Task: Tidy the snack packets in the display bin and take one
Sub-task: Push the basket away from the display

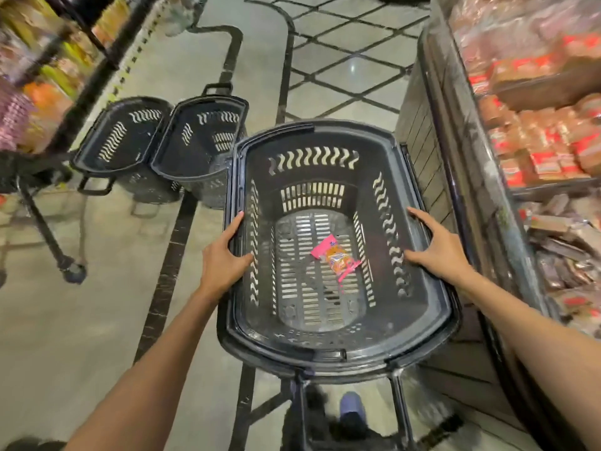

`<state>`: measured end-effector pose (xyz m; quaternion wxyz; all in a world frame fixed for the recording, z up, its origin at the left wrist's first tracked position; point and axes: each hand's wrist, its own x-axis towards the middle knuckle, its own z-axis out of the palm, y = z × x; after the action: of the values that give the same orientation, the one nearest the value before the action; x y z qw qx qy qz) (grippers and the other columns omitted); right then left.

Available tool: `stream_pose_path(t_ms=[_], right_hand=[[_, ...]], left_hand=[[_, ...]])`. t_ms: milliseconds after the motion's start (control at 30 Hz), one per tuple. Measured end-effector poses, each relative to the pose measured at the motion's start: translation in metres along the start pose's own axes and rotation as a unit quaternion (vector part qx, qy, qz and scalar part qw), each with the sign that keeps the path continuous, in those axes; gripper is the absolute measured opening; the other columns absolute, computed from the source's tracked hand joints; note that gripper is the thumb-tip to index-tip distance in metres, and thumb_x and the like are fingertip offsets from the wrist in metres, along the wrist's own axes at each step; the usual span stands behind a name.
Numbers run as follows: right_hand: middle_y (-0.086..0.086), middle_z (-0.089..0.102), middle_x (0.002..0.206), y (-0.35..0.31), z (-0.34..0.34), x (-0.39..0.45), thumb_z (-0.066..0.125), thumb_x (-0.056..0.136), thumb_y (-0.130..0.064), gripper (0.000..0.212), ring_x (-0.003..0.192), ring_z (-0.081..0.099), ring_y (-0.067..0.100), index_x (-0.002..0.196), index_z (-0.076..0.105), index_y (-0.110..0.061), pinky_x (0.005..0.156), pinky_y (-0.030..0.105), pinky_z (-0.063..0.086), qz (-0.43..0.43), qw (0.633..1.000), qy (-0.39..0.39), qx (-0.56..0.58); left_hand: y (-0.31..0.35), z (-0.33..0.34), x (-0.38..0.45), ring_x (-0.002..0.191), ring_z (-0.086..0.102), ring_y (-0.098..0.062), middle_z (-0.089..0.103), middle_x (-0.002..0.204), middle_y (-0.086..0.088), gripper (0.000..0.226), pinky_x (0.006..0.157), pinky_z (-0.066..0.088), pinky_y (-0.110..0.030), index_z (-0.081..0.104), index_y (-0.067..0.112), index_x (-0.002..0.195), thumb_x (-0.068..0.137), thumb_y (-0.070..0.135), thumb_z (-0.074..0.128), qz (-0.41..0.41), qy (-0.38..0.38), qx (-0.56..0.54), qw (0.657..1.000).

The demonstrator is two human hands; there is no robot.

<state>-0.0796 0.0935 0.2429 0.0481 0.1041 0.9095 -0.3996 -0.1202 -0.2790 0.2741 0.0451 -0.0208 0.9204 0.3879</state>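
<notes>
Holding basket (312, 126) rim, left hand (224, 255) and right hand (435, 249) grip clasped on sides, snack packet (335, 258) inside

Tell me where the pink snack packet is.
Head view: the pink snack packet lies on the floor of the nearest black basket, slightly right of centre, between the left hand and right hand.
</notes>
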Motion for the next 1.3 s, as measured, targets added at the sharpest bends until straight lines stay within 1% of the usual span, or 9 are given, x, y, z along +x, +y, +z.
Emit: stream_pose_path(t_ms=[133, 267, 467, 633, 800, 967, 1033, 1167, 1300], right_hand=[[0.006, 0.063, 0.122, 0.025, 0.017, 0.086, 0.08, 0.071, -0.007, 0.088, 0.1, 0.063, 0.035, 0.142, 0.038, -0.036, 0.104, 0.042, 0.042, 0.052, 0.999, 0.01, 0.007], [0.01, 0.062, 0.126, 0.064, 0.039, 0.173, 0.081, 0.07, -0.013, 0.09, 0.102, 0.062, 0.031, 0.142, 0.036, -0.041, 0.107, 0.045, 0.038, 0.093, 0.995, 0.039, -0.018], [0.002, 0.054, 0.137, 0.135, 0.081, 0.28, 0.08, 0.072, -0.01, 0.083, 0.113, 0.058, 0.029, 0.143, 0.041, -0.028, 0.091, 0.024, 0.039, 0.096, 0.992, 0.07, -0.037], [0.002, 0.052, 0.14, 0.202, 0.114, 0.357, 0.081, 0.072, -0.009, 0.083, 0.119, 0.055, 0.027, 0.142, 0.042, -0.027, 0.1, 0.03, 0.041, 0.092, 0.993, 0.066, -0.02], [0.002, 0.054, 0.137, 0.248, 0.14, 0.406, 0.08, 0.072, -0.009, 0.081, 0.115, 0.057, 0.022, 0.142, 0.043, -0.027, 0.091, 0.014, 0.036, 0.096, 0.993, 0.06, -0.027], [-0.008, 0.048, 0.143, 0.263, 0.144, 0.438, 0.077, 0.075, -0.011, 0.08, 0.127, 0.047, 0.016, 0.142, 0.04, -0.035, 0.105, 0.024, 0.033, 0.094, 0.993, 0.072, -0.008], [-0.01, 0.045, 0.145, 0.266, 0.142, 0.448, 0.076, 0.076, -0.015, 0.082, 0.125, 0.048, 0.024, 0.141, 0.036, -0.044, 0.107, 0.036, 0.038, 0.112, 0.991, 0.068, -0.007], [-0.001, 0.047, 0.143, 0.268, 0.142, 0.459, 0.074, 0.077, -0.015, 0.085, 0.117, 0.049, 0.037, 0.138, 0.029, -0.054, 0.101, 0.046, 0.044, 0.148, 0.988, 0.049, 0.006], [0.012, 0.055, 0.132, 0.265, 0.142, 0.465, 0.072, 0.08, -0.014, 0.082, 0.107, 0.049, 0.033, 0.141, 0.03, -0.048, 0.09, 0.033, 0.043, 0.154, 0.987, 0.04, 0.004]], left_hand=[[-0.015, 0.038, 0.11, 0.102, 0.059, -0.001, 0.056, 0.12, 0.015, 0.083, 0.097, 0.047, -0.023, 0.037, 0.032, 0.145, 0.074, 0.005, 0.071, 0.013, -0.05, -0.022, 0.998], [-0.025, 0.093, 0.212, 0.108, 0.056, -0.007, 0.051, 0.13, 0.01, 0.079, 0.09, 0.044, -0.007, 0.037, 0.022, 0.146, 0.077, -0.002, 0.069, 0.045, -0.078, -0.024, 0.996], [-0.06, 0.186, 0.329, 0.1, 0.027, 0.027, 0.043, 0.123, 0.014, 0.078, 0.077, 0.022, 0.014, 0.035, 0.013, 0.146, 0.077, -0.008, 0.067, 0.068, -0.085, -0.009, 0.994], [-0.103, 0.267, 0.396, 0.099, 0.05, 0.011, 0.051, 0.12, 0.017, 0.081, 0.088, 0.042, -0.002, 0.036, 0.023, 0.146, 0.076, -0.002, 0.067, 0.055, -0.087, -0.016, 0.995], [-0.145, 0.324, 0.437, 0.112, 0.053, 0.007, 0.053, 0.132, 0.015, 0.085, 0.103, 0.044, -0.026, 0.034, 0.032, 0.146, 0.073, 0.007, 0.07, 0.061, -0.097, -0.014, 0.993], [-0.153, 0.344, 0.472, 0.1, 0.046, 0.024, 0.051, 0.122, 0.021, 0.082, 0.093, 0.037, -0.002, 0.037, 0.033, 0.145, 0.075, 0.006, 0.07, 0.053, -0.075, -0.01, 0.996], [-0.147, 0.347, 0.488, 0.096, 0.044, 0.028, 0.049, 0.122, 0.024, 0.082, 0.096, 0.039, -0.009, 0.035, 0.034, 0.145, 0.076, 0.009, 0.072, 0.063, -0.084, -0.005, 0.994], [-0.136, 0.35, 0.504, 0.086, 0.049, 0.015, 0.052, 0.113, 0.021, 0.083, 0.08, 0.037, 0.004, 0.032, 0.038, 0.146, 0.078, 0.011, 0.072, 0.063, -0.09, 0.026, 0.994], [-0.138, 0.35, 0.508, 0.098, 0.051, 0.006, 0.052, 0.116, 0.021, 0.086, 0.098, 0.042, -0.018, 0.029, 0.043, 0.145, 0.077, 0.013, 0.071, 0.054, -0.085, 0.029, 0.995]])
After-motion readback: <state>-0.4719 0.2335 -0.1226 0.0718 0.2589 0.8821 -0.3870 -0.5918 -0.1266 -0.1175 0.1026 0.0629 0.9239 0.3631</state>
